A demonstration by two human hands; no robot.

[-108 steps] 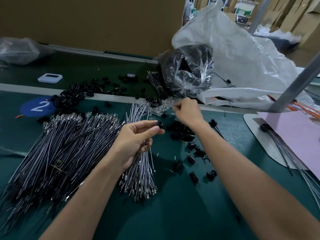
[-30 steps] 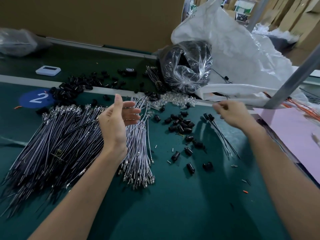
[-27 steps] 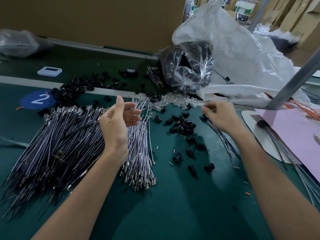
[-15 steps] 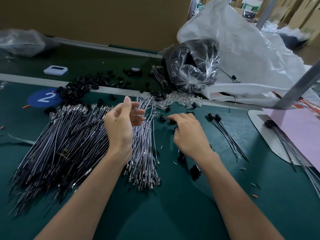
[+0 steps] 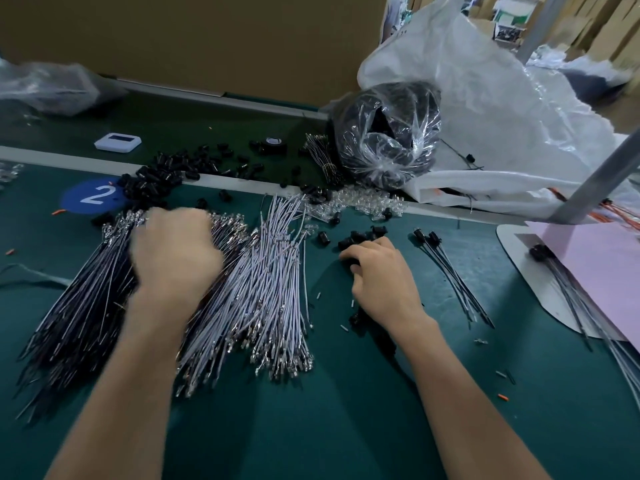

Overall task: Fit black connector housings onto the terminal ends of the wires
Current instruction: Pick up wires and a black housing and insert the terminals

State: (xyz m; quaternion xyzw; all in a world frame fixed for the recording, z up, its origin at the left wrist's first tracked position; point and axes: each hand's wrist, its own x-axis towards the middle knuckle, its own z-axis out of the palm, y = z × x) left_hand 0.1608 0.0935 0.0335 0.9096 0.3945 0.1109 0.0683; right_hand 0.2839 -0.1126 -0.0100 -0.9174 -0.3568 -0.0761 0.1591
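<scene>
We were picking parts: left hand [image 5: 176, 252] on wires [image 5: 86, 299], right hand [image 5: 382, 277] on caps [image 5: 360, 235], fingers' [image 5: 363, 247] hold unclear. Next, pinch one each.

Bare mat [image 5: 329, 427] near edge — wire heaps [image 5: 86, 306] left, loose housings [image 5: 360, 237] ahead

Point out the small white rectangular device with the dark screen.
In the head view, the white device lies at the left on the rear green strip, beyond the blue round "2" sticker and left of the black connector housings.
</scene>
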